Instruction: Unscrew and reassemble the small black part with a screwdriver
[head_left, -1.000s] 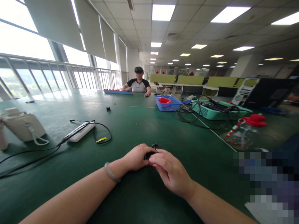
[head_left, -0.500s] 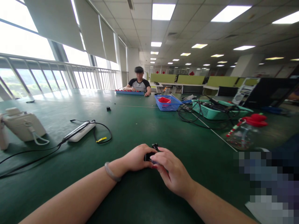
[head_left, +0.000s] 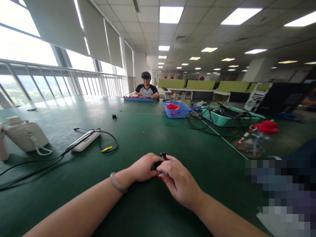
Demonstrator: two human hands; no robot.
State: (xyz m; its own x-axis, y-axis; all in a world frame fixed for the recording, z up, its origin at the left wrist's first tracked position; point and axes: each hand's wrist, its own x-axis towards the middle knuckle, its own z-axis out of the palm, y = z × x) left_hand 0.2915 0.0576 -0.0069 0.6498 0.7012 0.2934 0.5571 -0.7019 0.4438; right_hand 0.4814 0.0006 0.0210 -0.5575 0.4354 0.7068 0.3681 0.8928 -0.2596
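Note:
Near the front of the green table, a small black object [head_left: 155, 165] lies between my hands. Several thin dark tips [head_left: 163, 155] stick up at its far end; what kind of thing it is cannot be made out. My left hand [head_left: 142, 168], wearing a pale bangle [head_left: 116, 183] at the wrist, curls its fingers round the black object from the left. From the right, my right hand [head_left: 184, 181] bends over it with thumb and forefinger drawn together. A small bluish bit [head_left: 161, 172] shows at those fingertips, mostly hidden.
On the left are a white oblong device [head_left: 86, 141], a black cable [head_left: 56, 157] and a beige case [head_left: 26, 133]. A small black block [head_left: 114, 116] lies ahead. Rightward stand a blue basket [head_left: 174, 113], a green basket [head_left: 217, 120] with cables and a red-lidded bottle [head_left: 256, 141]. A person [head_left: 146, 89] sits opposite.
The fingers of my right hand have drawn in closer over the black object, covering more of it. My left hand stays in place. Across the table, the person's hand has moved inward.

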